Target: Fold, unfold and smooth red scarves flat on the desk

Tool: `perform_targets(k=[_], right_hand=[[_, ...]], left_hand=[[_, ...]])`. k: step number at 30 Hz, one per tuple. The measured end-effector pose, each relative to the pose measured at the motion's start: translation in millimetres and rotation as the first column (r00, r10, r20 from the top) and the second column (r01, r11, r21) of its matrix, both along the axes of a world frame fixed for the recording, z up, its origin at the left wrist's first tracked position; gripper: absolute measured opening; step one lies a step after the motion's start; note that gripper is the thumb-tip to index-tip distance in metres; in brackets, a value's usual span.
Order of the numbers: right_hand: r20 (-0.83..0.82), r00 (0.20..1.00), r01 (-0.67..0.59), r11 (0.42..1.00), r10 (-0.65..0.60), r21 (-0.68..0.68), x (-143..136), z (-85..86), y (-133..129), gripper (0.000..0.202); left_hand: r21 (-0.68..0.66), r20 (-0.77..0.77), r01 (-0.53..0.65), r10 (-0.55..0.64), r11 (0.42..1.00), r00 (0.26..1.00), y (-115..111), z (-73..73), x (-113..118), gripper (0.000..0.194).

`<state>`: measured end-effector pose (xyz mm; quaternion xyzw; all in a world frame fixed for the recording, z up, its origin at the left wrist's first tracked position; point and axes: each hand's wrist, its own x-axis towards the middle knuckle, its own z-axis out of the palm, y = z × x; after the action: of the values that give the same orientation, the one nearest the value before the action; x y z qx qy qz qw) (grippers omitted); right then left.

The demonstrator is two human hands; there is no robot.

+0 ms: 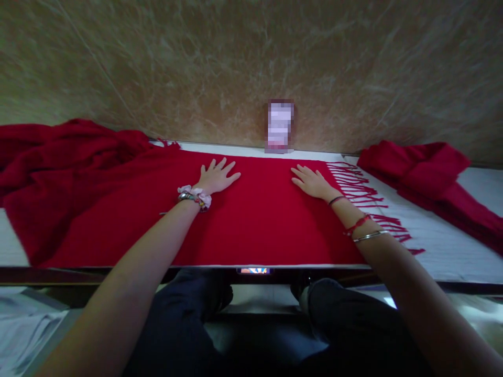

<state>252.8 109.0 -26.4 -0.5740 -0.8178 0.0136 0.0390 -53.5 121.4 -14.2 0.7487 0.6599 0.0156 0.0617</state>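
A red fringed scarf (259,214) lies spread flat across the white table, its tasselled end (356,186) toward the right. My left hand (215,177) rests palm down on the cloth, left of centre, with fingers spread. Near the fringed end, my right hand (311,181) also lies flat on the scarf, fingers stretched toward the upper left. Neither hand grips anything. To the left the red cloth runs into a loose, rumpled heap (74,152); I cannot tell whether it is all one piece.
A folded red cloth (420,170) lies on the white tabletop (451,246) at the right. Against the marbled wall (196,68) leans a phone-shaped object (280,125), blurred out. Under the table edge a small lit screen (255,270) shows, above my legs.
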Motion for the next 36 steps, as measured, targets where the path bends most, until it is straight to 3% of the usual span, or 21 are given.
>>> perform_targets(k=[6,10,14,18,20,22,26,29,31,33,34,36], right_hand=[[0.048,0.97,0.235,0.971,-0.237,0.039,72.4,-1.7,0.5,0.054],[0.03,0.959,0.274,0.951,-0.281,0.146,72.8,8.9,-2.0,0.053],[-0.062,0.994,0.099,0.976,-0.089,0.193,24.1,21.9,-3.7,0.057],[-0.095,0.979,-0.174,0.98,0.183,0.095,-33.8,17.6,-19.4,0.06],[-0.064,0.948,-0.311,0.95,0.312,0.018,-46.3,11.2,-28.4,0.057],[-0.02,0.937,-0.348,0.937,0.348,-0.03,-41.7,5.6,-32.1,0.054],[0.04,0.984,-0.174,0.983,0.176,-0.053,8.5,0.9,-22.0,0.053],[0.083,0.995,0.052,0.997,-0.047,-0.059,54.7,2.8,-12.5,0.051],[0.094,0.969,0.233,0.972,-0.228,-0.037,72.9,6.1,-10.6,0.054],[0.086,0.925,0.37,0.929,-0.37,0.019,73.6,10.3,-12.7,0.061],[0.068,0.92,0.381,0.922,-0.385,0.061,67.0,12.4,-14.7,0.064],[0.015,0.959,0.278,0.95,-0.283,0.139,42.8,15.9,-19.9,0.066]], left_hand=[[-0.005,-0.001,0.013,-0.013,1.0,1.0,2.3,0.2,-1.1,0.068],[-0.002,-0.01,0.01,-0.01,1.0,1.0,0.6,0.8,0.1,0.067],[0.002,-0.012,0.008,-0.008,1.0,1.0,0.8,0.3,-0.7,0.067],[0.012,-0.016,0.019,-0.019,1.0,1.0,2.4,-0.9,-1.9,0.067],[0.008,-0.018,0.015,-0.015,1.0,1.0,2.2,-0.7,-1.9,0.067],[0.003,-0.02,0.011,-0.011,1.0,1.0,1.7,-0.2,-1.6,0.066],[0.009,-0.005,0.016,-0.016,1.0,1.0,2.2,-0.7,-1.9,0.066],[0.009,0.009,0.015,-0.015,1.0,1.0,3.7,-1.9,-2.4,0.066],[0.009,0.013,0.014,-0.014,1.0,1.0,4.7,-2.8,-2.6,0.066],[0.015,0.011,0.013,-0.013,1.0,1.0,5.6,-3.9,-2.9,0.066],[0.022,0.008,0.014,-0.014,1.0,1.0,6.0,-4.5,-3.1,0.065],[0.035,0.001,0.016,-0.016,0.999,1.0,6.6,-5.6,-3.6,0.065]])
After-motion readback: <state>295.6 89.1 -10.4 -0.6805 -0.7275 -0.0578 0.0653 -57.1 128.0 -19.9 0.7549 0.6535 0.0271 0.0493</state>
